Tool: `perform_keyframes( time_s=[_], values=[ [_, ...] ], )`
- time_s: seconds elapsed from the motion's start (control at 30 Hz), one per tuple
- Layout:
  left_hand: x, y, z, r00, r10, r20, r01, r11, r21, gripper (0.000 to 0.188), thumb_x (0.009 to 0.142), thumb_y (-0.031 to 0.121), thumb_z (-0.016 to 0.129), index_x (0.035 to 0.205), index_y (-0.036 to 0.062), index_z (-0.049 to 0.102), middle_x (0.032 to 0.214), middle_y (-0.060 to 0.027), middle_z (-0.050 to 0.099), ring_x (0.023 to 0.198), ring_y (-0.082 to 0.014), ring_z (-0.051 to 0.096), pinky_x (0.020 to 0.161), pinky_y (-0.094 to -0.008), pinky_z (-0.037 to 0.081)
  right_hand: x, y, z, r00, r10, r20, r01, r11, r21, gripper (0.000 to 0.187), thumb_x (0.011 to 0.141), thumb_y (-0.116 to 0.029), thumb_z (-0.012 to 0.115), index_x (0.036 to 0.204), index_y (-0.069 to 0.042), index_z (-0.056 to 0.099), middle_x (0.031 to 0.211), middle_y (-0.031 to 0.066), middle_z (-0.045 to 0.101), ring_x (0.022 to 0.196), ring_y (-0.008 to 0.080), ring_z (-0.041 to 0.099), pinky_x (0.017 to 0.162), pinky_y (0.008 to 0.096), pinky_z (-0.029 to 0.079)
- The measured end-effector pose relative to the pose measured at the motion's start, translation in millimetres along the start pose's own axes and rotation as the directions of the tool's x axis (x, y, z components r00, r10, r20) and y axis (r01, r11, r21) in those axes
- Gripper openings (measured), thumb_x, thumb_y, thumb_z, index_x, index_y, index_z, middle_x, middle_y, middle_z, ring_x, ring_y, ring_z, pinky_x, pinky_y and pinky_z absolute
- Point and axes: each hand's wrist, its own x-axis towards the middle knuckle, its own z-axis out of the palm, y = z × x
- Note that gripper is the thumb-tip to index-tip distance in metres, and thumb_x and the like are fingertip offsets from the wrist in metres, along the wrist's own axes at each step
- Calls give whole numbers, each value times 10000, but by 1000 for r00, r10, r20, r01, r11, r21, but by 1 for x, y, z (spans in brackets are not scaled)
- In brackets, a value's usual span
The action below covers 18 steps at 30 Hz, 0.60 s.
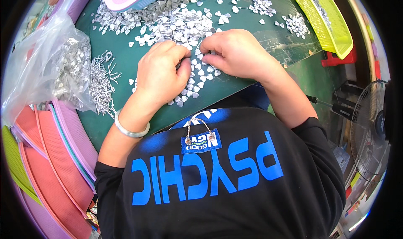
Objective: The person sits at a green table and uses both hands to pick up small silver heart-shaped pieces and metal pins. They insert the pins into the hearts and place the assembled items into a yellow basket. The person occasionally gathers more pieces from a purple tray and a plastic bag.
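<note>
Small silver heart-shaped metal pieces (180,25) are heaped on the dark green table (126,58), and more loose hearts (194,87) spread between and below my hands. My left hand (163,71), a pale bangle on its wrist, has its thumb and fingers bent together just over these hearts. Facing it, my right hand (235,53) is closed with thumb and forefinger pinched low at the pile's near side. Whatever is between the fingertips of either hand is too small or hidden to name. Left of my left hand lies a pile of thin silver pins (103,83).
A clear plastic bag (40,62) of metal pieces rests at the left. A pink-and-blue basket (140,3) stands at the back, a lime-green basket (343,43) at the right edge. Stacked coloured baskets (56,167) fill the lower left; a fan (369,132) is at the right.
</note>
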Motion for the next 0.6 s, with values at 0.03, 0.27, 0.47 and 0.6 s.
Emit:
perform_keyframes(
  time_s=[0.03, 0.27, 0.47, 0.6],
  values=[
    [0, 0, -1, 1000, 8, 22, -8, 1000, -8, 86, 736, 83, 663, 821, 71, 671, 744, -70, 580, 731, -270, 583, 646, -381, 473, 0, -2, 0, 999, 15, 31, -14, 999, -32, 119, 783, -203, 653, 796, -84, 647, 767, 107, 661, 789, 327, 639, 678, 429, 503],
    [3, 0, 2, 996, 20, 92, -19, 1000, -9, 113, 738, 95, 706, 830, 52, 657, 714, -60, 552, 671, -231, 557, 611, -342, 448, -3, 1, -2, 999, -6, 45, 11, 994, -106, 101, 792, -179, 622, 778, -81, 642, 760, 110, 660, 779, 323, 645, 675, 428, 509],
    [7, 4, -1, 960, -167, 225, 200, 971, -132, 70, 748, 96, 672, 790, 43, 656, 724, -78, 589, 681, -236, 583, 627, -348, 468, -1, 2, 0, 999, 2, 37, 1, 995, -98, 102, 804, -165, 591, 774, -79, 638, 759, 120, 657, 767, 327, 643, 671, 439, 506],
    [6, -4, -1, 914, -307, 266, 376, 887, -268, 76, 756, 98, 638, 775, 28, 662, 731, -102, 629, 666, -235, 606, 626, -338, 484, -3, 1, -4, 999, -4, 40, 7, 997, -83, 108, 812, -162, 581, 780, -79, 642, 745, 129, 655, 758, 330, 643, 662, 443, 504]
  ],
)
